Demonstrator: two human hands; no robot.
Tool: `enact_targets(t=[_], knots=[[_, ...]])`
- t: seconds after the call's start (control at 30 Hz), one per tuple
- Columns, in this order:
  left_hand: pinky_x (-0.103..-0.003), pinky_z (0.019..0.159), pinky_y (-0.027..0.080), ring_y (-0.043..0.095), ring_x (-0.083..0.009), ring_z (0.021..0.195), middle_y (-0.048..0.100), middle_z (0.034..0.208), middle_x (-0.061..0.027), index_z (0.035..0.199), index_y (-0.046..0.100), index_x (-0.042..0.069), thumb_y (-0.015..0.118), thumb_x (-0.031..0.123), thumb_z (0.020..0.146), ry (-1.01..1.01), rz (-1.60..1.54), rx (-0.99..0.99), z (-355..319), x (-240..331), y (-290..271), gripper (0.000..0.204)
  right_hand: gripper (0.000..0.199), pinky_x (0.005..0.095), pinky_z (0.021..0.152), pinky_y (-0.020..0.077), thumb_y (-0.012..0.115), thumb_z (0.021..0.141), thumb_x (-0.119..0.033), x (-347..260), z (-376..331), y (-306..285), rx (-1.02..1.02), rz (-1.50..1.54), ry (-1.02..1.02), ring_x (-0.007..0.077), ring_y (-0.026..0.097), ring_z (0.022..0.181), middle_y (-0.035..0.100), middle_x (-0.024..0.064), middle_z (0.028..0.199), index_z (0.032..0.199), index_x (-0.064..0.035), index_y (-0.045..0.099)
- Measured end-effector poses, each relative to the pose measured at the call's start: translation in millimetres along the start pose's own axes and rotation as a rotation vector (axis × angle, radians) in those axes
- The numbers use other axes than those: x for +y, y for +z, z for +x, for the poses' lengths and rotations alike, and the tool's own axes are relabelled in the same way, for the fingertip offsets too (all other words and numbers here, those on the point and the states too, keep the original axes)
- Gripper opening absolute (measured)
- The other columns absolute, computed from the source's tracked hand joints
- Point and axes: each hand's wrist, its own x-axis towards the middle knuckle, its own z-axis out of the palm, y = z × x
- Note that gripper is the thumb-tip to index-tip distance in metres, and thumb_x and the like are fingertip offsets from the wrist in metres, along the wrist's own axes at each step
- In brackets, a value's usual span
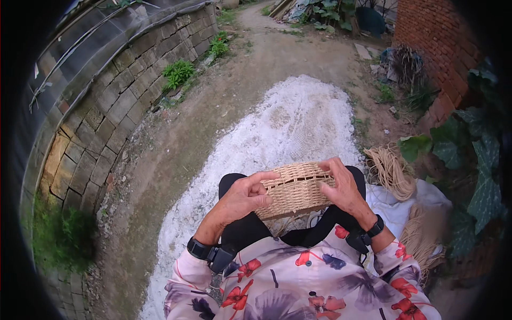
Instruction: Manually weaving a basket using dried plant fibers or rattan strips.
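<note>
A small woven basket [295, 199] of tan cord rests across my lap, between my black-trousered knees. Along its upper part runs a dark gap between the woven rows. My left hand [246, 196] grips its left end, with the thumb and curled fingers at the side wall. At the right end, my right hand [344, 188] has its fingers over the top edge and its thumb against the front wall. The underside of the basket is hidden, and some loose strands show below it.
Coils of tan cord [392, 172] lie to my right, beside a white sack [388, 205]. White gravel [298, 122] covers the ground ahead. A block wall [125, 104] stands left, a brick wall [429, 48] far right. Large green leaves [448, 144] hang close on the right.
</note>
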Motion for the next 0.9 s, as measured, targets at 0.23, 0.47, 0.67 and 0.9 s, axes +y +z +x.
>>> enact_targets(t=[0.23,0.47,0.67,0.9], knots=[[-0.019,0.053,0.044,0.053,-0.0019,0.063,0.060,0.082,0.0047,0.122,0.061,0.006,0.074,0.008,0.086,0.091,-0.263,-0.168,-15,49,-13,0.039,0.041,0.0317,0.073,0.0509,0.069,0.082,-0.011,-76,19,-15,-0.443,0.613,-0.019,0.0174,0.063,0.077,0.064,0.0077,0.092,0.120,0.0007,0.055],[-0.021,0.056,0.048,0.058,-0.0041,0.065,0.065,0.079,0.0015,0.098,0.067,0.004,0.072,0.006,0.088,0.033,0.011,-0.061,-11,25,-4,0.011,0.032,0.0312,0.081,0.0501,0.067,0.088,-0.012,-31,22,-57,-0.450,0.584,0.202,0.0167,0.064,0.089,0.065,0.0098,0.096,0.116,0.0019,0.062],[-0.023,0.058,0.049,0.062,-0.0063,0.067,0.066,0.072,-0.0019,0.093,0.064,0.002,0.067,0.002,0.088,0.292,0.041,0.006,7,34,29,0.005,0.038,0.0299,0.083,0.0508,0.061,0.095,-0.026,-69,21,0,-0.211,0.631,-0.115,0.0178,0.064,0.092,0.064,0.0117,0.104,0.123,-0.0008,0.059],[-0.025,0.073,0.057,0.068,-0.0117,0.079,0.068,0.088,-0.0055,0.097,0.061,-0.001,0.066,0.000,0.090,0.259,-0.286,0.230,12,6,27,0.009,0.026,0.0196,0.061,0.0440,0.055,0.102,-0.023,-57,-2,9,-0.199,0.804,0.372,0.0019,0.051,0.069,0.061,-0.0020,0.076,0.112,-0.0010,0.064]])
